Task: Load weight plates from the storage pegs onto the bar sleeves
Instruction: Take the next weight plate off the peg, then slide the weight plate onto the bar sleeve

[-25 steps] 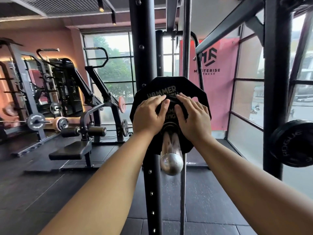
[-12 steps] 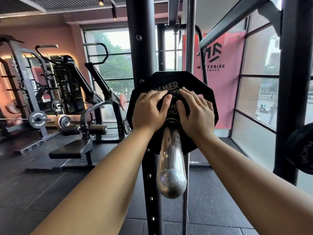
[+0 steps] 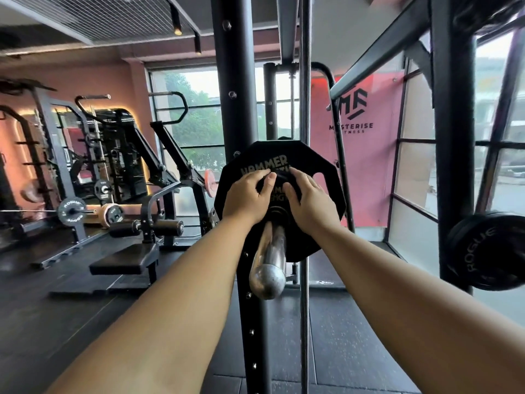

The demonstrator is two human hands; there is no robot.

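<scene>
Far left, against the pink wall, a racked barbell (image 3: 71, 214) carries a black disc lettered ROGUE with a pale disc beside it. Nearer and to its right stands a black padded bench (image 3: 122, 261). At centre a black perforated upright (image 3: 235, 109) rises out of frame, with a thin steel guide rod (image 3: 304, 322) just right of it.

I note my left hand (image 3: 247, 197) laid on the face of the weight plate, left of the hub and above the sleeve. Its fingers are lightly bent and rest against the black surface, wrapped round nothing, with the tips pointing right. The weight plate (image 3: 284, 153) is a black many-sided disc lettered HAMMER, threaded upright at the far end of the bar sleeve. The bar sleeve (image 3: 270, 257) is chrome and projects toward me from the plate's bore. Its rounded end cap is bare, below and between both wrists. My right hand (image 3: 309, 206) lies on the plate's face right of the hub, fingers extended and pressed flat, tips pointing up and left. They sit just beside the left fingertips, and I cannot tell whether the two hands touch.

Right of the plate hangs a pink banner (image 3: 369, 155) with a black logo. Further right, a second black upright (image 3: 454, 137) has a black ROGUE plate (image 3: 483, 251) at its near right side, well apart from both hands.
</scene>
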